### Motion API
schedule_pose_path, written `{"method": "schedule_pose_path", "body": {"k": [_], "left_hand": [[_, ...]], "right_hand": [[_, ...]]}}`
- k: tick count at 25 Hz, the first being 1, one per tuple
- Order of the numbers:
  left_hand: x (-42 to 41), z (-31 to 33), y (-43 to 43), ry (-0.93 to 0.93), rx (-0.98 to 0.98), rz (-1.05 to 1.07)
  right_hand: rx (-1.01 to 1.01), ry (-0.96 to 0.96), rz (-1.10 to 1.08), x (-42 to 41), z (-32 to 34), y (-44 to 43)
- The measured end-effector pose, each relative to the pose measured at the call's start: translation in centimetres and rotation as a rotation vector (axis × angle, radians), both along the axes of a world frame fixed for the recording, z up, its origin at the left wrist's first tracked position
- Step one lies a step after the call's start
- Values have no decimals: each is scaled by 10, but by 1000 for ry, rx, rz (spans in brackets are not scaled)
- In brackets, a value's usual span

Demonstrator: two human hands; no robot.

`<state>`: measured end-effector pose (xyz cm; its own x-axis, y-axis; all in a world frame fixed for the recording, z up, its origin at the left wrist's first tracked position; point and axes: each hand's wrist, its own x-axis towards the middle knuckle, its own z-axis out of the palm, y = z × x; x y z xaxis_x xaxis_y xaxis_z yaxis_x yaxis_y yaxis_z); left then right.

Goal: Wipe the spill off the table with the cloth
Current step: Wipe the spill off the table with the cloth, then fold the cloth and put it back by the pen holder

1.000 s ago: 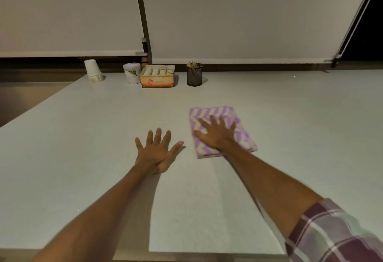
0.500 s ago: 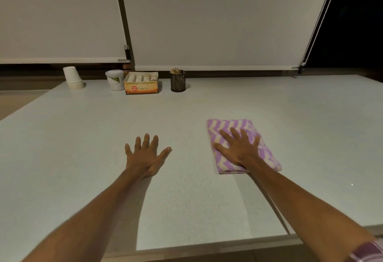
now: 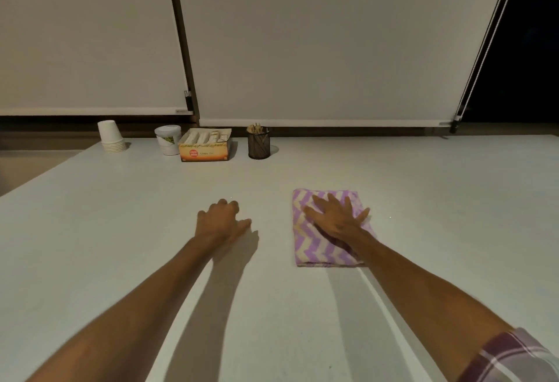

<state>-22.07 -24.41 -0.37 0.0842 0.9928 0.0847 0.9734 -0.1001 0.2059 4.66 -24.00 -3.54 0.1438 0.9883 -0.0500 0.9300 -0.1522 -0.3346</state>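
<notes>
Right hand (image 3: 337, 219) is pressing flat, fingers spread wide, on the folded purple-and-white zigzag cloth (image 3: 320, 245) that's lying mid-table (image 3: 121, 230). Left hand (image 3: 219, 222) is resting beside it on the bare top, fingers curled under, gripping nothing. No spill showing.

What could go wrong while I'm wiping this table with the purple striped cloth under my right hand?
The right hand presses flat on the folded purple-and-white zigzag cloth without gripping it, so the cloth might bunch or slip out during a stroke. No spill is visible on the pale table, so you could miss the spot. A long sweep away from you could reach the black mesh cup of wooden sticks.
</notes>
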Motion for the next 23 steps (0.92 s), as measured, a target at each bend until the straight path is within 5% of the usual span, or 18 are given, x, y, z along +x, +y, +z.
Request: {"method": "schedule_pose_path", "body": {"k": [3, 6, 14, 23], "left_hand": [[53, 8, 17, -215, -110, -16], [91, 7, 30, -376, -175, 25], [128, 0, 38, -375, -303, 109], [127, 18, 48, -733, -561, 223]], "right_hand": [[132, 116, -171, 37, 24, 11], [25, 188, -230, 65, 41, 13], [-167, 310, -159, 66, 54, 3], [-351, 571, -204, 73, 57, 13]]}}
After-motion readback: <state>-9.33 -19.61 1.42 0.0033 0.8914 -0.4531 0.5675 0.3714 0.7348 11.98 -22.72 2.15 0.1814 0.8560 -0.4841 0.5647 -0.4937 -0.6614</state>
